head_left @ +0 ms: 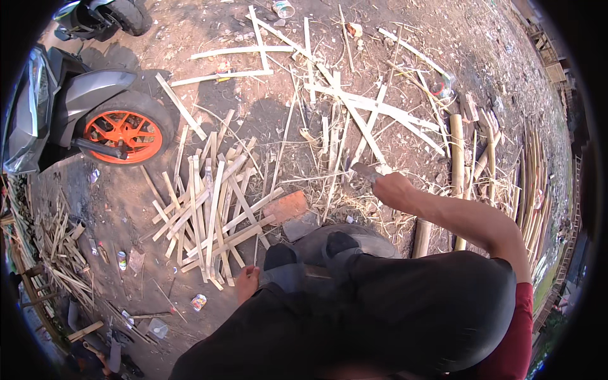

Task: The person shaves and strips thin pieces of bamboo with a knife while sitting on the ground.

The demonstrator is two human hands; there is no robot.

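Note:
My right hand [392,191] is closed around a knife with a dark, broad blade [365,171], held out over shavings and split bamboo strips on the ground. Most of its handle is hidden in my fist. Close to my left foot, my left hand [247,284] is low with its fingers curled together; whatever it may hold cannot be made out. A heap of pale bamboo strips [212,196] lies just beyond the left hand. More long strips [354,101] cross one another farther ahead. Between heap and feet sit a reddish brick [285,207] and a grey block [301,226].
A motorcycle with an orange front wheel [126,136] stands at the left, a second vehicle [104,19] behind it. Thick bamboo poles [457,152] lie at right, near long thin poles [535,171]. Another strip pile [60,253] and a can [122,259] are far left.

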